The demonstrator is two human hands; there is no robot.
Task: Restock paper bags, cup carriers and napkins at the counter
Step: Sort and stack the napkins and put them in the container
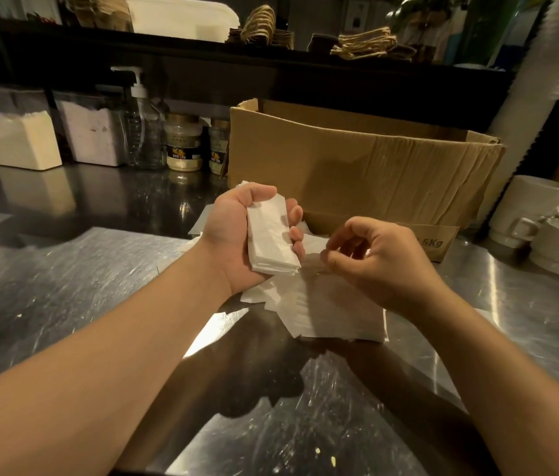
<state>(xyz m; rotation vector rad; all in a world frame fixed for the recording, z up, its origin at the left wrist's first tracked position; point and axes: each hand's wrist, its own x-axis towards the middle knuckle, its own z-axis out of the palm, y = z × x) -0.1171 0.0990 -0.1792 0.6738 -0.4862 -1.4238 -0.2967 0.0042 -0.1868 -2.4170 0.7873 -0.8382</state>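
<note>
At centre frame, the left hand [237, 235] is gripping a slim stack of folded white paper napkins [269, 235], its long axis running up-frame. Just right, the right hand [377, 259], fingers curled loosely and apparently empty, is hovering nearer the loose white napkin pile [326, 310] lying on the steel counter [65, 304].

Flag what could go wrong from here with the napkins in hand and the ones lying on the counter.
1. The left hand grips a folded napkin stack near one side only; the lower sheets could fan out or slip.
2. The right hand hovers, fingers curled, over the loose napkin pile, which lies uneven; a hasty grab may crumple sheets.
3. The steel counter shows crumbs and smears that could soil napkins.
</note>
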